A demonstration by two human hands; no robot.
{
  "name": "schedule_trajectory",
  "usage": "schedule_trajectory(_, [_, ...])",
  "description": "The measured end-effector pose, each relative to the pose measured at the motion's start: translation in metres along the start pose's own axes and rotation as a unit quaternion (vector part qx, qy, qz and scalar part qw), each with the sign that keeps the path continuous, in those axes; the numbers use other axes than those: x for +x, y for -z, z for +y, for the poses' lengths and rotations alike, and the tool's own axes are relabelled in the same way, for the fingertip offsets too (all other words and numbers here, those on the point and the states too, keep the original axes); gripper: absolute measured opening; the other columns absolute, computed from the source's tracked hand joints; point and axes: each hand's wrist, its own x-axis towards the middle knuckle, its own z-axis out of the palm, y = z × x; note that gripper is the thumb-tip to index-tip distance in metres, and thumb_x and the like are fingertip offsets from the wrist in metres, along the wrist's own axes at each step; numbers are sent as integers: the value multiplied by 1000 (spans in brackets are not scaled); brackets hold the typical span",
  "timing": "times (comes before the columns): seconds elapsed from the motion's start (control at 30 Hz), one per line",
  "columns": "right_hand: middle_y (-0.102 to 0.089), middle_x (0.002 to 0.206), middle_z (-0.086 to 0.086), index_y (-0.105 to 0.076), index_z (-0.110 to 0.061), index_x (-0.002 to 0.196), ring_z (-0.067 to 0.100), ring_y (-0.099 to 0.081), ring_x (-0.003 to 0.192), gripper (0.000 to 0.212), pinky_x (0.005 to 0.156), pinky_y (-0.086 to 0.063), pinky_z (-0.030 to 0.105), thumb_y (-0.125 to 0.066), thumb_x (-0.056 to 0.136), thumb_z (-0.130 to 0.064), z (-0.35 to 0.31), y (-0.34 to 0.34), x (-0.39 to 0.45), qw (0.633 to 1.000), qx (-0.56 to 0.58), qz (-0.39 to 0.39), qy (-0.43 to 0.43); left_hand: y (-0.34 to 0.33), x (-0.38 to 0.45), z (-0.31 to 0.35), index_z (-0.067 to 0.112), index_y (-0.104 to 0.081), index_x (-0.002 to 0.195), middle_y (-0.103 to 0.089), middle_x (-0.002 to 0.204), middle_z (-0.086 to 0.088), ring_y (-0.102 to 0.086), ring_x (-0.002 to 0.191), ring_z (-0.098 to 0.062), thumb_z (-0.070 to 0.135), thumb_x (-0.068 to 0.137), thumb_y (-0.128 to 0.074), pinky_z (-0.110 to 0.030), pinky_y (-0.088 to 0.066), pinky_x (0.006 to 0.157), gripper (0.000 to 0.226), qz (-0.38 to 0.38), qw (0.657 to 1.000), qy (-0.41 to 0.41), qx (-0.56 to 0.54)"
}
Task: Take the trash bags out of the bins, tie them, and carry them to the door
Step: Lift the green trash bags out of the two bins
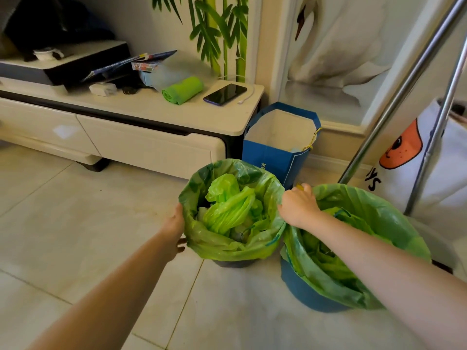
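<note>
Head view: two bins stand side by side on the tiled floor [75, 223], each lined with a green bag. The left bag [227, 246] is folded over a dark bin [232, 263] and holds crumpled green plastic. The left hand [174, 231] grips that bag's left rim, fingers curled under the fold. The right hand [298, 205] pinches the same bag's right rim, closed on the plastic. The right bag [374, 218] lines a blue bin [303, 291]. Farther off stand a blue paper bag [273, 157] and a cabinet [151, 147] bearing a green roll [183, 90] and a phone [225, 94].
</note>
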Motion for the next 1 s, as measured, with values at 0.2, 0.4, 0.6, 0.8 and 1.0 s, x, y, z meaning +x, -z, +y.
schedule_trajectory(0.2, [-61, 110, 11, -62, -10, 93, 35, -41, 120, 22, 106, -34, 41, -46, 94, -26, 5, 3, -3, 997, 7, 77, -1, 2, -4, 2, 13, -56, 114, -61, 111, -13, -59, 100, -32, 53, 96, -37, -41, -51, 84, 48, -18, 998, -11, -60])
schedule_trajectory(0.4, [-64, 88, 6, -62, -11, 84, 29, -46, 106, 24, 86, -40, 35, -47, 96, -25, 6, 7, -6, 986, 25, 165, 14, 15, 2, 19, 2, -59, 92, -63, 86, -13, -62, 77, -24, 14, 93, -58, -32, -51, 59, 12, 50, 993, -66, -89])
schedule_trajectory(0.6, [-40, 60, 3, -37, -12, 57, 29, -50, 71, 41, 62, -35, 32, -46, 97, -17, 0, 21, 4, 965, 218, 146, -31, 19, 4, 36, -5, -57, 102, -61, 89, -18, -62, 84, -32, -1, 88, -60, -39, -53, 75, 15, 55, 993, -71, -73])
schedule_trajectory(0.8, [-43, 66, 4, -40, -16, 59, 26, -47, 81, 36, 69, -41, 34, -47, 93, -8, 3, 30, 19, 917, 353, 126, -138, 22, 4, 55, 0, -60, 88, -60, 80, -17, -61, 70, -29, 4, 85, -64, -39, -55, 64, 6, 44, 992, -88, -79])
schedule_trajectory(1.0, [-62, 109, 18, -57, -2, 109, 37, -62, 100, 23, 85, -56, 54, -48, 87, -3, 8, 44, 30, 809, 543, 47, -220, 21, -1, 81, 4, -57, 83, -59, 74, -11, -57, 60, -22, 7, 89, -61, -23, -50, 34, 7, 8, 993, -79, -91])
